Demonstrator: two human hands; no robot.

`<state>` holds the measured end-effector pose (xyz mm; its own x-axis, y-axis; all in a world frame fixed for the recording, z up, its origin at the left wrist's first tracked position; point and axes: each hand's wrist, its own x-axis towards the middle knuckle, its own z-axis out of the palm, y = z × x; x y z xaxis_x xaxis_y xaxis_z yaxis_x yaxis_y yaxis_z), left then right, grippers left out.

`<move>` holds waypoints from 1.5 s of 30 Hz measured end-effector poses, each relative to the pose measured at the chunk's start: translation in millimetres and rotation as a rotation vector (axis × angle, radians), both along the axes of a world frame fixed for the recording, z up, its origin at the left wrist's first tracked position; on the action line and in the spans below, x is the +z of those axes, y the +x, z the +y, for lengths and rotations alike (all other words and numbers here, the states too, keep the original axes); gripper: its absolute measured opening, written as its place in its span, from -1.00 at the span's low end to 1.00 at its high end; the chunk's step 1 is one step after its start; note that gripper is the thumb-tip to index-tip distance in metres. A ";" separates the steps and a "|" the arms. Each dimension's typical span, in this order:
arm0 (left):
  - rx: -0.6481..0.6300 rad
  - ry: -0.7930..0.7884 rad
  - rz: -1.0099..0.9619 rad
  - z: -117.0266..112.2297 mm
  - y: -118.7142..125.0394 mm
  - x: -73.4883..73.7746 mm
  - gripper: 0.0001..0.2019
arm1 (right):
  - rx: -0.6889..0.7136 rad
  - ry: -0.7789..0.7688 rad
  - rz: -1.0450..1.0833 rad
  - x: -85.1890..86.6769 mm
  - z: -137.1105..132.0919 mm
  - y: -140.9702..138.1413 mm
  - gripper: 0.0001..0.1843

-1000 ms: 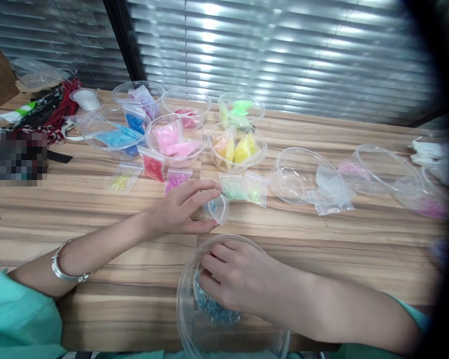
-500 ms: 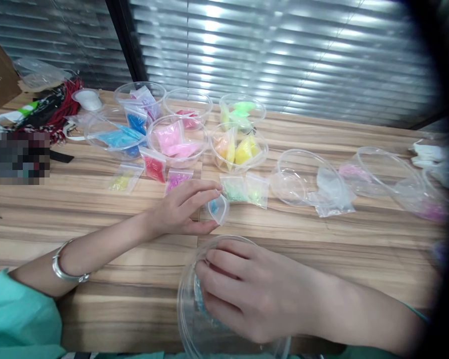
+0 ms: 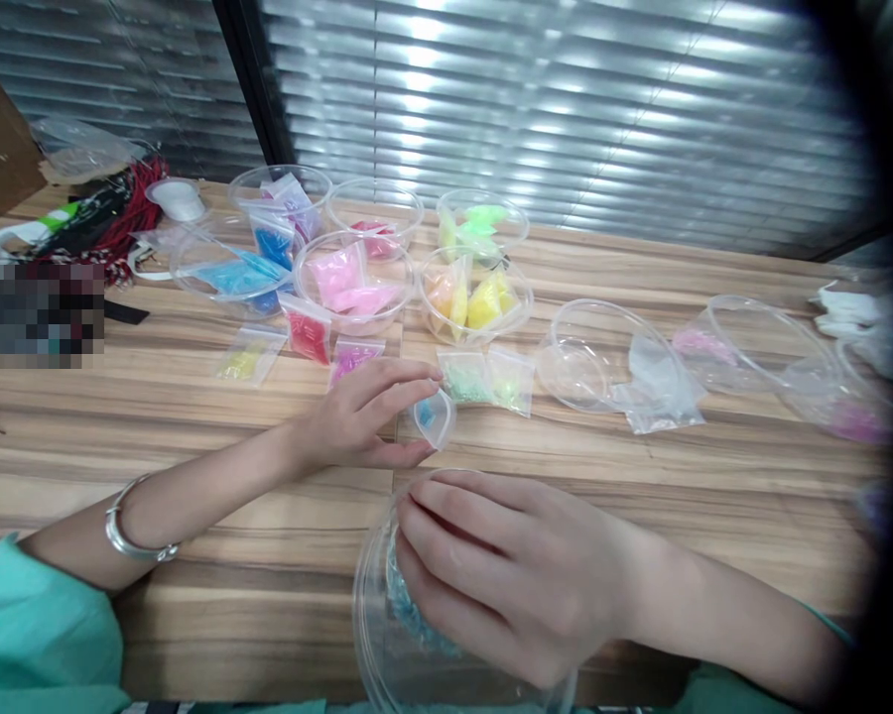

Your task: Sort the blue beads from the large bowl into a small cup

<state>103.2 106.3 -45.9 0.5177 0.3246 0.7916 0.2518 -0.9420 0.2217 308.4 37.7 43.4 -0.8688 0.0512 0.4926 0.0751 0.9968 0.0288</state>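
Observation:
My left hand (image 3: 357,416) holds a small clear zip bag (image 3: 438,422) by its mouth, thumb below and fingers above, so the mouth gapes. A little blue material shows inside the bag. Nearer to me, my right hand (image 3: 525,575) is over a clear plastic bowl (image 3: 362,620), knuckles up and fingers drawn together. Its fingertips are hidden, so I cannot see what they pinch. Tiny light-blue pieces (image 3: 415,610), perhaps beads, lie in the bowl below that hand. Just beyond the bag are packets of pale green (image 3: 466,377) and yellow-green pieces (image 3: 512,382).
Clear tubs with pink (image 3: 342,273), yellow (image 3: 487,297) and blue packets (image 3: 238,273) stand toward the blinds. Red (image 3: 308,335), magenta (image 3: 355,357) and yellow packets (image 3: 239,362) lie before them. Right are more tubs (image 3: 566,387); cords (image 3: 130,213) and a spool (image 3: 181,201) lie left.
My right hand has risen slightly and shifted a little to the right over the bowl, baring more of the blue pieces. The left hand and its bag have stayed put.

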 end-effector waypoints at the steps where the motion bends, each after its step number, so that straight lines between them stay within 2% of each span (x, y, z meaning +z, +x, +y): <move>1: -0.002 -0.002 0.002 0.0 -0.1 0.2 -0.37 | -0.002 0.010 -0.003 -0.5 0.7 0.0 -0.77; 12: -0.010 0.013 0.003 -0.2 -0.3 0.5 -0.38 | 0.010 0.025 0.005 -1.5 2.0 1.4 -0.79; 23: -0.016 0.039 0.020 -0.1 -0.6 5.6 -0.39 | -0.031 0.141 0.001 -1.7 4.9 2.1 -0.82; 26: -0.052 -0.012 0.001 0.4 -1.5 5.6 -0.36 | -0.085 0.188 0.017 -2.8 6.5 2.9 -0.84; 30: -0.127 -0.140 -0.032 0.6 -2.0 4.8 -0.42 | -0.205 0.181 0.050 -3.5 11.7 3.9 -0.86; 35: -0.125 -0.113 -0.072 0.0 0.4 4.8 -0.40 | -0.364 0.136 0.077 -3.4 19.2 6.0 -0.85; 41: -0.122 -0.054 -0.032 1.4 0.1 5.7 -0.41 | -0.408 0.063 0.061 -3.8 21.5 7.8 -0.80; 45: -0.122 -0.067 -0.037 2.1 -0.4 4.3 -0.50 | -0.394 0.048 0.058 -4.3 21.9 7.8 -0.79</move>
